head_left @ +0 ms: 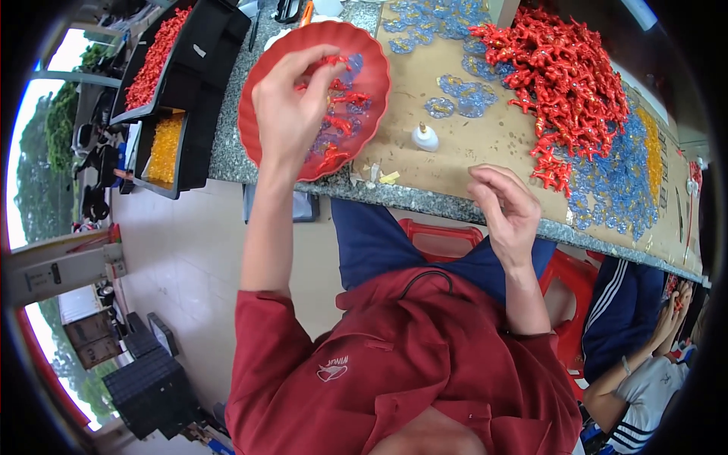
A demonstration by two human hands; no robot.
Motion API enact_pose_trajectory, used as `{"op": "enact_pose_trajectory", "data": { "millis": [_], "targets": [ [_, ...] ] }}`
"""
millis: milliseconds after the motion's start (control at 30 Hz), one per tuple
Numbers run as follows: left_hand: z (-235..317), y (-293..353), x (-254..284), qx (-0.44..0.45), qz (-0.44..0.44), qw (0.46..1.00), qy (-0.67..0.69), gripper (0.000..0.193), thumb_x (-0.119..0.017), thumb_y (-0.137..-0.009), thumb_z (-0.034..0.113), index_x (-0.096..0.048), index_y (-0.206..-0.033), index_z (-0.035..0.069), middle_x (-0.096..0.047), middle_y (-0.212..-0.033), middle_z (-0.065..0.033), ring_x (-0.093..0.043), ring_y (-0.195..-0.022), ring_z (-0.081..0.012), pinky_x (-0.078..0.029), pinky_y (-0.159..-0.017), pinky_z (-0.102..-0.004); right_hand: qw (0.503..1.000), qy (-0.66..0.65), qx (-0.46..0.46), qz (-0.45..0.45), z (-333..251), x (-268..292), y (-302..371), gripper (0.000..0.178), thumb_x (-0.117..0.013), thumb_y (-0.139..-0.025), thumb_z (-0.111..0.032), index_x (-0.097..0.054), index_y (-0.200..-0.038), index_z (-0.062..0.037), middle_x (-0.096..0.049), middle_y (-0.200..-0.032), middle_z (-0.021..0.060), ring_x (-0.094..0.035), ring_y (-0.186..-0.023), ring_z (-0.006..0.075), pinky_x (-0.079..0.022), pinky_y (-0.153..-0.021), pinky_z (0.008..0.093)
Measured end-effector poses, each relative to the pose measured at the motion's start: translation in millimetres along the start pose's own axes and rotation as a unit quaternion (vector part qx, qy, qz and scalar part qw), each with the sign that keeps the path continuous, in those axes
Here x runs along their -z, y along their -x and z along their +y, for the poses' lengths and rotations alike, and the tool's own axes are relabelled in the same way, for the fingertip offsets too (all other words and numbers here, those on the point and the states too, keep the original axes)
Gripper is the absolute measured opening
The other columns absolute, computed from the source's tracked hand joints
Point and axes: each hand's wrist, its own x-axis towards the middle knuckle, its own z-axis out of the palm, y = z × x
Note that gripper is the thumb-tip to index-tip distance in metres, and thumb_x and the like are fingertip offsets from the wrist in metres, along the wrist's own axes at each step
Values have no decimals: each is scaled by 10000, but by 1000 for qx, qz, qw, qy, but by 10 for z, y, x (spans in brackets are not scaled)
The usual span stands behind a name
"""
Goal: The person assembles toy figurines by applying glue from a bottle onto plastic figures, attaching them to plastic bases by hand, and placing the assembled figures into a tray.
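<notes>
My left hand (288, 102) reaches over the scalloped red plate (254, 98). Its thumb and forefinger close on a small red plastic figurine (334, 61), with a clear blue flower-shaped piece (352, 67) right beside it. Whether those two are joined I cannot tell. Several more red figurines (350, 98) and blue pieces lie in the plate below. Near the front edge of the table my right hand (512, 208) hovers, fingers loosely bent, with nothing visible in it. The nearest thing is a white dropper bottle (425, 138) standing upright on the cardboard.
A large heap of red figurines (565, 80) covers the table's right, beside blue pieces (618, 178) and yellow ones (650, 144). Loose blue pieces (462, 95) lie on the cardboard (409, 76). Black bins (201, 98) stand left. Another person's hands (677, 303) show at right.
</notes>
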Motion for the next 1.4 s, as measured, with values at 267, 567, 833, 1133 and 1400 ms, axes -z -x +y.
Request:
{"op": "enact_pose_trajectory", "data": {
  "millis": [267, 567, 833, 1133, 1400],
  "targets": [
    [-515, -339, -373, -127, -90, 944, -291, 280, -714, -682, 244, -683, -916, 94, -626, -713, -105, -547, -830, -247, -365, -768, -380, 968, 237, 84, -17, -39, -250, -320, 330, -689, -705, -90, -607, -1013, -6, -609, -988, 126, -581, -878, 206, -474, -705, 287],
    [200, 69, -605, -119, -119, 982, -82, 193, -645, -749, 147, -668, -910, 44, -634, -847, -135, -569, -818, -293, -452, -737, -359, 952, 252, 172, -10, 59, -315, -383, 317, -665, -716, -90, -585, -1013, -14, -607, -873, 120, -560, -821, 260, -462, -704, 330],
    [436, 617, -1450, -183, -164, 969, 29, 262, -630, -751, 120, -622, -977, -12, -603, -846, -146, -552, -820, -290, -440, -727, -367, 991, 85, 32, 101, -24, 367, 176, 303, -651, -764, -62, -537, -1033, 17, -578, -960, 131, -578, -821, 212, -469, -677, 297],
    [600, 571, -2095, -84, -165, 981, 62, 294, -656, -737, 121, -596, -997, -3, -606, -763, -136, -583, -703, -256, -464, -673, -350, 968, 112, 41, 222, 78, 712, 286, 361, -670, -775, -99, -544, -1100, -4, -639, -911, 101, -608, -804, 146, -472, -707, 258],
    [518, 751, -1460, 242, -246, 825, 448, 158, -528, -883, 115, -572, -1016, 43, -606, -829, -60, -596, -728, -154, -471, -654, -253, 977, 43, 18, 210, -58, 591, 228, 338, -683, -763, -95, -558, -1063, -3, -640, -893, 93, -611, -804, 132, -478, -685, 248]
  ]
}}
